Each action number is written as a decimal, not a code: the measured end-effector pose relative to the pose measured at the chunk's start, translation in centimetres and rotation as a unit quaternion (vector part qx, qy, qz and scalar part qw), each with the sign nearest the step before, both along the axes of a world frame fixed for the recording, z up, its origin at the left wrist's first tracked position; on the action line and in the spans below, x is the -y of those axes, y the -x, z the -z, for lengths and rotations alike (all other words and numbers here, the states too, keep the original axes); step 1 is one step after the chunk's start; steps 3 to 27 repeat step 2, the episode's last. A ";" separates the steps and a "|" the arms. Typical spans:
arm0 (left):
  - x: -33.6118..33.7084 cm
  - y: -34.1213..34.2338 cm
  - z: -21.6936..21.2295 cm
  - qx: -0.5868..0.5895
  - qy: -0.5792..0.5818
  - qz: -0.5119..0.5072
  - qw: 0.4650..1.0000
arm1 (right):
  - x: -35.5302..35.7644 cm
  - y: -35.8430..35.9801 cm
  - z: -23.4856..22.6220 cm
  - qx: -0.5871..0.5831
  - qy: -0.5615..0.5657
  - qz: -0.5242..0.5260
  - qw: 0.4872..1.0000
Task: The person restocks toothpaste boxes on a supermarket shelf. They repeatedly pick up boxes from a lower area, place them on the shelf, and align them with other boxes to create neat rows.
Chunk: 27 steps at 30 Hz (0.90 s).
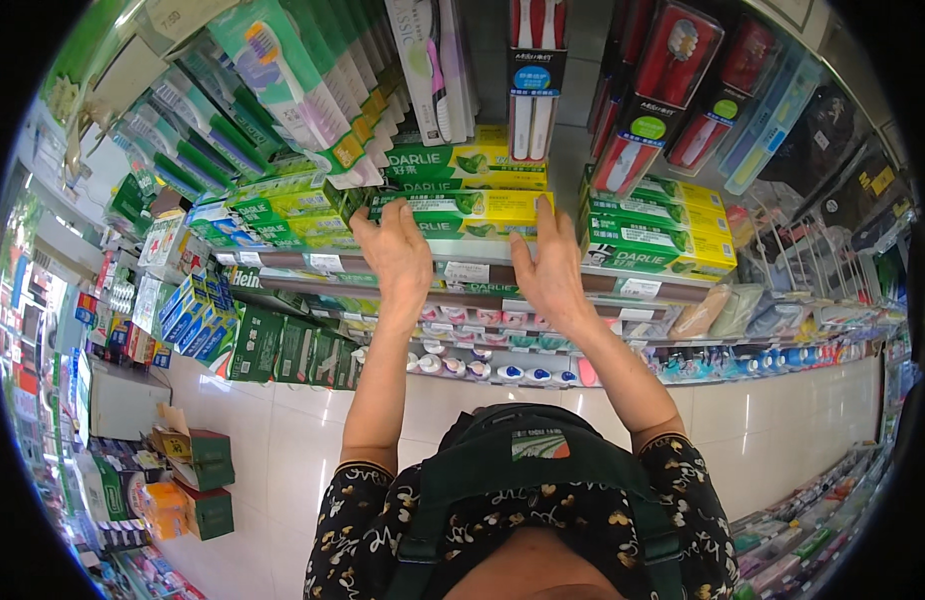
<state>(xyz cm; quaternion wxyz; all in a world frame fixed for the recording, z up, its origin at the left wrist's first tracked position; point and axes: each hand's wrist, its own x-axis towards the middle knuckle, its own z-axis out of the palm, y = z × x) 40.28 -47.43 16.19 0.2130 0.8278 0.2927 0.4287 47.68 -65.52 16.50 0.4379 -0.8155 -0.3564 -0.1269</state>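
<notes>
Both my hands reach up to a shelf of green and yellow toothpaste boxes. My left hand presses its curled fingers against the left end of the front toothpaste box. At the box's other end, my right hand has its thumb low on the front and its fingers along the yellow end. Between them the two hands clasp the box lengthwise; it lies level on a stack with more boxes behind. Just left of my left hand sits another stack of toothpaste boxes. Further toothpaste boxes stand right of my right hand.
Packaged toothbrushes hang above, with red toothbrush packs at upper right. Price tags line the shelf edge. Lower shelves hold bottles. Open cartons stand on the tiled floor at left.
</notes>
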 end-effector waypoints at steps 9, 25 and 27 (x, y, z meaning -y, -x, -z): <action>-1.0 0.5 0.4 0.059 0.058 0.024 0.996 | 0.3 0.2 0.1 0.006 -0.002 0.004 1.000; -1.0 0.5 0.4 0.059 0.058 0.024 0.996 | 0.3 0.2 0.1 0.006 -0.002 0.004 1.000; -1.0 0.5 0.4 0.059 0.058 0.024 0.996 | 0.3 0.2 0.1 0.006 -0.002 0.004 1.000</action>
